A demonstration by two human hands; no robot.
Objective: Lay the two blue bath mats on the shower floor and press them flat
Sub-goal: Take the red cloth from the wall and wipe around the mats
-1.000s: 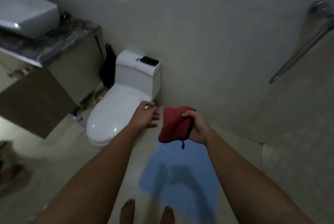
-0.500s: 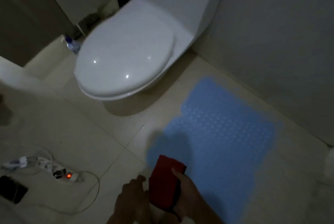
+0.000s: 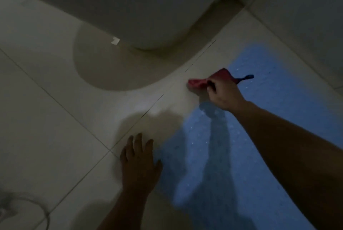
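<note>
One blue bath mat (image 3: 259, 118) lies flat on the pale tiled floor, running from upper right to lower middle. My right hand (image 3: 221, 92) grips a red cloth (image 3: 209, 79) and holds it down at the mat's left edge, near the toilet. A dark loop sticks out of the cloth to the right. My left hand (image 3: 139, 163) rests palm down on the tile, fingers straight, just left of the mat's near edge. No second blue mat is in view.
The white toilet bowl (image 3: 130, 7) fills the top of the view, its base close to the mat's far corner. A wall (image 3: 306, 16) rises at the upper right. A thin cable (image 3: 42, 209) curls on the floor at the lower left.
The view has dropped close to the floor. My right hand has carried the red cloth down to the mat's edge. My left hand has come down flat onto the tile.
</note>
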